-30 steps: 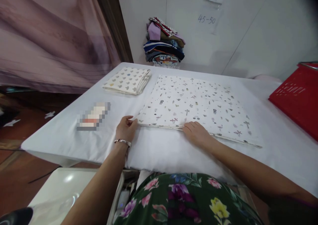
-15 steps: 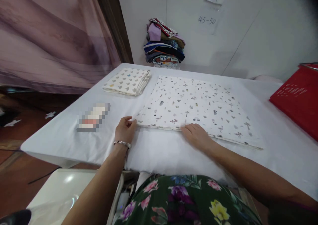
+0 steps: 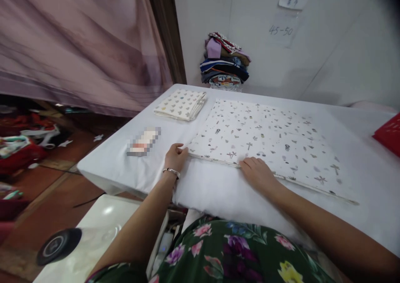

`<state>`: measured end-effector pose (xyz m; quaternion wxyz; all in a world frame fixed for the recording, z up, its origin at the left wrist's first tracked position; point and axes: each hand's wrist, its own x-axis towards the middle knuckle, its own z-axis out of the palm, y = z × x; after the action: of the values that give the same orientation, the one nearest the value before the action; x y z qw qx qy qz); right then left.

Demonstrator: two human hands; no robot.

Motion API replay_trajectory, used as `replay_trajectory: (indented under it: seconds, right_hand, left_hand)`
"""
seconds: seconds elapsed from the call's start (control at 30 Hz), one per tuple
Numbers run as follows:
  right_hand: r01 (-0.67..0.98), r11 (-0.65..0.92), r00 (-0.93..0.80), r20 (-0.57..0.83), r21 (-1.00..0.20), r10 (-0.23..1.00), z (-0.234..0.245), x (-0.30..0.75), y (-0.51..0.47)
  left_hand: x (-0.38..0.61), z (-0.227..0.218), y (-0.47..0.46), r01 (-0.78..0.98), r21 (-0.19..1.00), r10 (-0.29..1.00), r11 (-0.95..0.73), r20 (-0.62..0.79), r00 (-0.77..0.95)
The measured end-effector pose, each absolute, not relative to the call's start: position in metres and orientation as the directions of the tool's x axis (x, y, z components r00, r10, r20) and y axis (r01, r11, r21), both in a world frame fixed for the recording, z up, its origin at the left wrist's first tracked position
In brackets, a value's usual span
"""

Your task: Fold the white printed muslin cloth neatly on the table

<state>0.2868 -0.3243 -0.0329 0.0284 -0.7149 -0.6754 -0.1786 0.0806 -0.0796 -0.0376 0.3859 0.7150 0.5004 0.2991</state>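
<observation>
A white cloth printed with small palm trees, birds and rainbows lies folded flat on the table, its layers showing along the near edge. At its near left corner my left hand, with a bracelet on the wrist, is closed, the corner pinched between thumb and fingers. My right hand grips the near edge around the middle; its fingers lie together over the top and the thumb is hidden. Beyond the left hand sits a smaller folded cream cloth with a grey print.
The table has a white cover. A pixelated object lies left of my left hand. Behind stands a pile of folded clothes by the wall. A red item is at the far right, and a white stool-like surface stands below left.
The view has turned left, so everything sits farther right in the picture. Both hands keep nearly the same places on the printed cloth, which looks unchanged.
</observation>
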Motion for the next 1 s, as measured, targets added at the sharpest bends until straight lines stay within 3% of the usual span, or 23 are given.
replay_trajectory:
  seconds: [0.1,0.3,0.5,0.63,0.7,0.77,0.83,0.93,1.0]
  right_hand:
    - [0.978,-0.049,-0.016,0.31,0.202,0.951,-0.035,0.287,-0.322]
    - [0.982,-0.017,-0.044,0.316,0.19,0.948,-0.038,0.285,-0.323]
    - [0.988,-0.047,-0.003,0.33,0.145,0.944,-0.037,0.283,-0.323]
    - [0.991,-0.037,0.0,0.28,0.127,0.96,-0.034,0.283,-0.32]
    - [0.991,-0.051,0.015,0.27,0.125,0.963,-0.033,0.284,-0.318]
    - [0.991,-0.065,0.032,0.268,0.115,0.963,-0.033,0.286,-0.316]
    - [0.993,-0.072,0.046,0.258,0.093,0.965,-0.032,0.288,-0.315]
    - [0.994,-0.096,0.078,0.256,0.057,0.964,-0.032,0.288,-0.314]
    - [0.991,-0.128,0.115,0.261,0.035,0.959,-0.032,0.289,-0.314]
  left_hand:
    - [0.079,-0.029,-0.078,0.538,0.813,0.94,-0.223,0.034,0.339]
    - [0.079,-0.019,-0.086,0.749,0.558,0.92,-0.358,0.071,0.387]
    - [0.085,-0.018,-0.091,0.814,0.403,0.901,-0.417,0.07,0.427]
    - [0.084,-0.007,-0.087,0.836,0.218,0.859,-0.504,0.028,0.511]
    - [0.088,0.001,-0.085,0.814,0.109,0.821,-0.57,0.116,0.559]
    - [0.098,0.007,-0.091,0.722,0.049,0.7,-0.69,0.297,0.649]
    - [0.114,0.009,-0.108,0.528,0.048,0.501,-0.848,0.399,0.768]
    - [0.144,0.002,-0.148,0.119,0.096,0.146,-0.988,0.351,0.925]
    - [0.162,-0.005,-0.171,-0.014,0.103,0.017,-0.995,0.293,0.956]
